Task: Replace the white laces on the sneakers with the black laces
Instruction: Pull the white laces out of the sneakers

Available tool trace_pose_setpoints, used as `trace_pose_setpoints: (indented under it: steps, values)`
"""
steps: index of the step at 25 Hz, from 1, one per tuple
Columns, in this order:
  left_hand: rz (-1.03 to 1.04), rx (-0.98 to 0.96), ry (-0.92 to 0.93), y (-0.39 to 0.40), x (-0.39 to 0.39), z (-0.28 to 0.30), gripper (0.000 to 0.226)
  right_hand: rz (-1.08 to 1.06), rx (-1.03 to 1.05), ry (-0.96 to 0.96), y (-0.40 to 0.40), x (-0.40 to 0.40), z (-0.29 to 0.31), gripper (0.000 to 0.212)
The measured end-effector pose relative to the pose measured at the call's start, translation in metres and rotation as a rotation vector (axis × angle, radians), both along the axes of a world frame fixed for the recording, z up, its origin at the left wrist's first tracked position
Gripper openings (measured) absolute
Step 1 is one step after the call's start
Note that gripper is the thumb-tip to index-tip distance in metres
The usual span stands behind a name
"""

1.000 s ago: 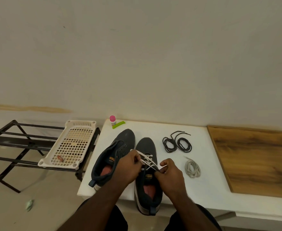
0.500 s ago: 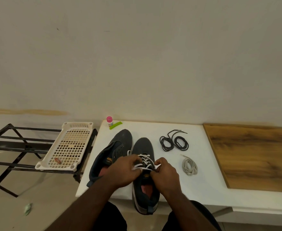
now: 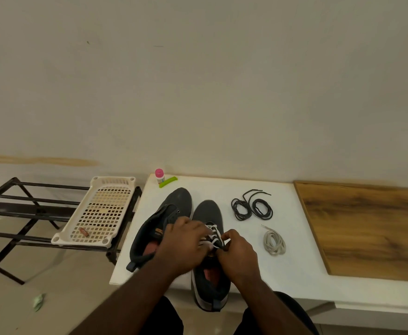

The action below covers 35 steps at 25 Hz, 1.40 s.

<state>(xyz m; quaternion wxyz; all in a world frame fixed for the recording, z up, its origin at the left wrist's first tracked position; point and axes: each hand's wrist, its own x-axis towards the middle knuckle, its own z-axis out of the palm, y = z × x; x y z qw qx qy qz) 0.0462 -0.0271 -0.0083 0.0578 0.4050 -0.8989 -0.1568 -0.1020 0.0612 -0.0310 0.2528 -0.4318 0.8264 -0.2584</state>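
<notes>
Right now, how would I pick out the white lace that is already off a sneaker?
Find the white tabletop between the wooden board and the plastic tray. Right of the two dark sneakers, nearer the camera than the coiled black laces, lies the loose white lace. It is the only pale bundle, lying free, untouched by the hands.

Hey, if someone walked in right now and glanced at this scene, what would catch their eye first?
Most likely the two hands, left hand and right hand, working the white lace on the right sneaker at the white table's near edge. Beside it lies the left sneaker, already unlaced. To the right sit the coiled black laces, with a removed white lace just in front.
</notes>
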Motion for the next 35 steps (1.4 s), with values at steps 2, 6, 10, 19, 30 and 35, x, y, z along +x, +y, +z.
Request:
trace_pose_setpoints:
  steps: [2, 6, 10, 19, 30, 35]
  values:
    - [-0.074, -0.049, -0.088, 0.01, -0.013, -0.004, 0.029, -0.003, -0.003, -0.008, 0.0, -0.001, 0.0, 0.019]
    - [0.1, 0.007, 0.209, -0.007, 0.0, 0.002, 0.014, -0.005, -0.009, -0.029, 0.002, -0.003, -0.003, 0.024]
    - [0.579, 0.001, 0.244, -0.032, 0.029, 0.009, 0.018, 0.017, -0.051, -0.027, 0.003, -0.003, -0.003, 0.033]
    - [0.325, 0.37, 0.256, 0.027, -0.005, -0.017, 0.02, 0.23, -0.196, 0.252, -0.012, 0.004, 0.002, 0.014]
    - [0.282, 0.314, 0.249, 0.027, -0.006, -0.017, 0.012, 0.29, -0.156, 0.32, -0.012, -0.017, 0.01, 0.016]
    - [0.263, 0.321, 0.253, 0.031, -0.007, -0.019, 0.011, 0.002, -0.39, 0.058, -0.002, -0.036, 0.007, 0.013]
